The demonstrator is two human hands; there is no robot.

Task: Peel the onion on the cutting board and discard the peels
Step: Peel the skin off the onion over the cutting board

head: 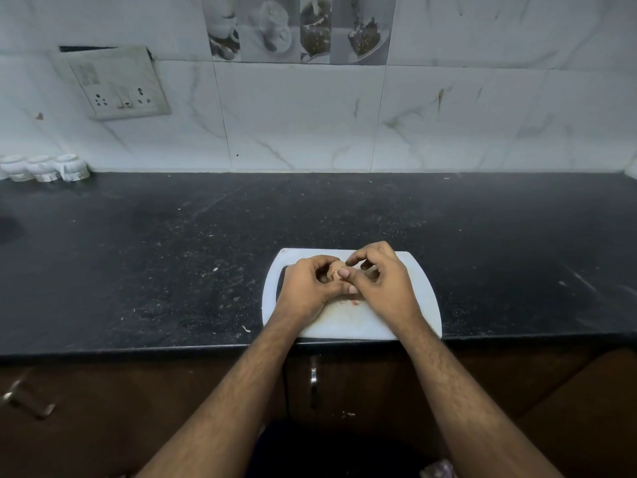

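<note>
Two bare forearms with dark hair, no sleeves in view. Left hand [312,288] and right hand [382,282] wear no rings, watch or gloves; fingernails short.

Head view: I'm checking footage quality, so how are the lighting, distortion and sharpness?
Head view: dim, bluish light; wide-angle bending curves the counter edge; onion small, mostly hidden between left hand and right hand over the cutting board; cups soft.

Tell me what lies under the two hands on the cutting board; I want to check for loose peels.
The onion shows between the left hand and right hand, above the white cutting board. Reddish flecks mark the board. Anything beneath the palms is covered.
</note>
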